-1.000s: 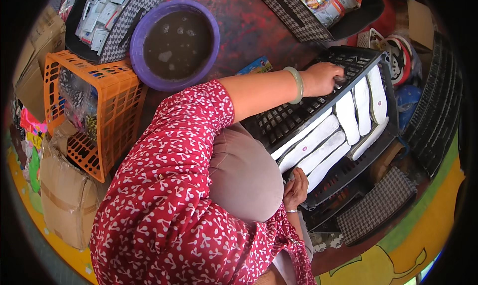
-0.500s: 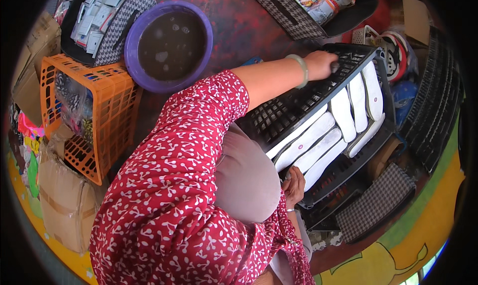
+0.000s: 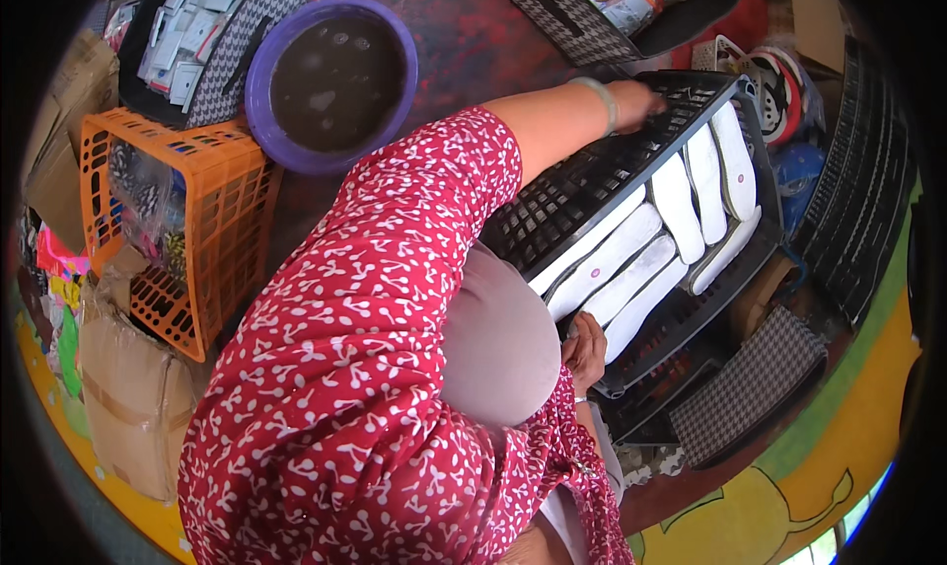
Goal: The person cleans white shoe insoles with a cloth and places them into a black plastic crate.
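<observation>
A black plastic basket [image 3: 582, 180] lies tilted on its side, its slatted wall facing up and left. Inside lie several long white pieces [image 3: 631, 274] with dark edges, shaped like shoe soles. My left hand [image 3: 631, 106], below a pale bangle, is at the far end of that slatted wall. Its fingers look curled but are blurred; whatever they hold cannot be made out. My right hand [image 3: 584, 353] is closed at the near corner of the basket, fingertips beside the lowest white piece. Part of its grip is hidden.
To the far left stands a purple basin [image 3: 258, 101] of murky water, next to an orange crate [image 3: 232, 229]. A cardboard box [image 3: 133, 397] sits nearer. Houndstooth-patterned bins [image 3: 562, 17] stand at the back, and another patterned box [image 3: 750, 387] is at the right.
My left hand has shifted up and a little left along the basket's slatted wall. The basket's far end has moved slightly up, and my right hand stays near its corner.
</observation>
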Action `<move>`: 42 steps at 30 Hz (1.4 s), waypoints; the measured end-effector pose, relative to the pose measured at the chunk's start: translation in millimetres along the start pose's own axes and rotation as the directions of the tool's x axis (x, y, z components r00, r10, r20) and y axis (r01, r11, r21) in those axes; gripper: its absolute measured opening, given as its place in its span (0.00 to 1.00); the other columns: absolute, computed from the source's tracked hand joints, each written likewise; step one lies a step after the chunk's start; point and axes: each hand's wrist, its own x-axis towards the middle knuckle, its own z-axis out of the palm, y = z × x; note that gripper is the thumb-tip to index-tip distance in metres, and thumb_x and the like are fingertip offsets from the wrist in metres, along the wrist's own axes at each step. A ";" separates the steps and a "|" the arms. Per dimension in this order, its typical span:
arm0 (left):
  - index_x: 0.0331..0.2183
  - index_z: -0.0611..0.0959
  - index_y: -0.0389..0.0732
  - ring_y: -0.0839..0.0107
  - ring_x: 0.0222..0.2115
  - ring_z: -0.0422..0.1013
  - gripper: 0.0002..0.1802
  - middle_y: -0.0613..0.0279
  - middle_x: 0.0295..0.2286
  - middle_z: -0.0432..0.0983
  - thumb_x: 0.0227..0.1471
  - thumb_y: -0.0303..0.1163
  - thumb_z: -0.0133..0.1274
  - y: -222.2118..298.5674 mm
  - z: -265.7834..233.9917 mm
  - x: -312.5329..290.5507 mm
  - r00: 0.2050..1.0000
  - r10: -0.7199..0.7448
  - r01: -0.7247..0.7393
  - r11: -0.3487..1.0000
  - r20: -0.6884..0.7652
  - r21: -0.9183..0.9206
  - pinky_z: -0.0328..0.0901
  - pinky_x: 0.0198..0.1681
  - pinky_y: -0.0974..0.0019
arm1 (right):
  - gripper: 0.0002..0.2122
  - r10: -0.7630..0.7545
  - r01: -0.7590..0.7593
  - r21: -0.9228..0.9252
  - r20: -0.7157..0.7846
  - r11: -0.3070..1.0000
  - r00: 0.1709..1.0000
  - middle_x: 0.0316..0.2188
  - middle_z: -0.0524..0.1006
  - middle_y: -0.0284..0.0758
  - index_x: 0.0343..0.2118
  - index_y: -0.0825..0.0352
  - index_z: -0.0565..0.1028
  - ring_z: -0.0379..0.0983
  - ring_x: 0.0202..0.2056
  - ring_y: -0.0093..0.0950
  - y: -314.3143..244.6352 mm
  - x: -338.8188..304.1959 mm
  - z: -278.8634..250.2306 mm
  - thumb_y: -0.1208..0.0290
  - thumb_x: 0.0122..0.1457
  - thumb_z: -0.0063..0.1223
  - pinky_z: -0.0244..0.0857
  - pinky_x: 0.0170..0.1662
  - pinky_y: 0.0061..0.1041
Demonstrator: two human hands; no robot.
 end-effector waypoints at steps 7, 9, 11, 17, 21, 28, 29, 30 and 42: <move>0.42 0.76 0.43 0.51 0.35 0.72 0.21 0.46 0.36 0.74 0.43 0.22 0.42 -11.5 19.5 -80.4 0.999 -0.004 0.006 1.000 -0.043 0.030 0.65 0.39 0.56 | 0.10 -0.027 0.027 -0.021 0.001 0.999 1.000 0.37 0.74 0.44 0.36 0.70 0.74 0.71 0.40 0.42 -6.0 -3.7 -8.7 0.78 0.51 0.43 0.65 0.44 0.34; 0.36 0.76 0.40 0.49 0.34 0.69 0.13 0.47 0.32 0.73 0.45 0.23 0.44 -12.9 34.0 -98.0 0.965 0.183 -0.188 0.982 -0.188 -0.008 0.64 0.38 0.54 | 0.10 -0.020 0.020 -0.013 0.009 1.000 1.000 0.37 0.74 0.44 0.36 0.70 0.74 0.71 0.40 0.42 -4.3 -3.1 -10.1 0.77 0.52 0.42 0.65 0.45 0.34; 0.34 0.75 0.40 0.50 0.35 0.68 0.13 0.49 0.31 0.72 0.43 0.21 0.45 2.2 28.7 -117.9 0.921 0.281 -0.299 0.954 -0.269 -0.029 0.63 0.39 0.55 | 0.10 -0.002 0.002 -0.011 0.009 1.000 1.000 0.37 0.74 0.44 0.36 0.71 0.74 0.71 0.41 0.42 -3.9 -3.1 -8.8 0.77 0.52 0.42 0.65 0.45 0.34; 0.33 0.75 0.39 0.50 0.35 0.67 0.13 0.48 0.29 0.71 0.40 0.18 0.45 -0.6 18.4 -100.4 0.859 0.442 -0.442 0.895 -0.257 0.061 0.63 0.40 0.56 | 0.11 -0.017 0.017 -0.017 -0.010 1.000 1.000 0.37 0.75 0.43 0.37 0.70 0.74 0.72 0.40 0.41 6.5 9.7 1.9 0.78 0.51 0.44 0.65 0.45 0.33; 0.50 0.69 0.45 0.48 0.44 0.65 0.29 0.45 0.44 0.65 0.41 0.23 0.47 -37.6 18.9 -79.9 0.989 0.135 -0.147 0.958 0.065 0.246 0.59 0.50 0.57 | 0.12 0.015 -0.015 0.021 -0.029 1.000 0.999 0.37 0.75 0.42 0.37 0.69 0.74 0.72 0.40 0.40 13.0 -3.0 8.6 0.80 0.49 0.45 0.67 0.43 0.31; 0.42 0.74 0.42 0.50 0.40 0.67 0.21 0.45 0.37 0.70 0.41 0.22 0.46 -17.6 20.8 -85.3 0.996 0.076 -0.075 0.997 -0.055 0.026 0.61 0.45 0.57 | 0.11 0.024 -0.024 -0.023 -0.009 0.999 1.000 0.37 0.75 0.43 0.37 0.70 0.74 0.72 0.39 0.40 6.6 -1.1 7.6 0.80 0.49 0.45 0.67 0.43 0.31; 0.39 0.75 0.41 0.50 0.39 0.67 0.18 0.46 0.35 0.71 0.40 0.23 0.47 -3.7 14.0 -84.7 0.982 0.163 -0.161 0.986 -0.098 0.028 0.62 0.43 0.57 | 0.11 0.017 -0.017 -0.038 -0.005 0.999 1.000 0.37 0.75 0.43 0.37 0.70 0.74 0.72 0.39 0.41 6.7 2.1 7.5 0.80 0.49 0.45 0.67 0.43 0.31; 0.35 0.76 0.40 0.50 0.35 0.68 0.14 0.48 0.31 0.72 0.41 0.22 0.46 3.0 14.3 -86.2 0.920 0.338 -0.347 0.938 -0.197 -0.015 0.63 0.40 0.56 | 0.10 0.014 -0.014 -0.014 -0.005 1.000 1.000 0.37 0.75 0.44 0.36 0.70 0.74 0.72 0.39 0.42 7.0 4.1 5.3 0.80 0.50 0.44 0.66 0.43 0.32; 0.40 0.74 0.42 0.55 0.42 0.64 0.19 0.54 0.37 0.69 0.40 0.26 0.49 15.1 -14.0 -111.8 0.869 0.482 -0.484 0.781 0.112 0.395 0.65 0.42 0.58 | 0.10 0.038 -0.038 -0.035 0.006 0.999 0.999 0.37 0.75 0.43 0.36 0.69 0.75 0.72 0.39 0.40 -6.7 -2.6 -4.1 0.77 0.53 0.43 0.66 0.43 0.31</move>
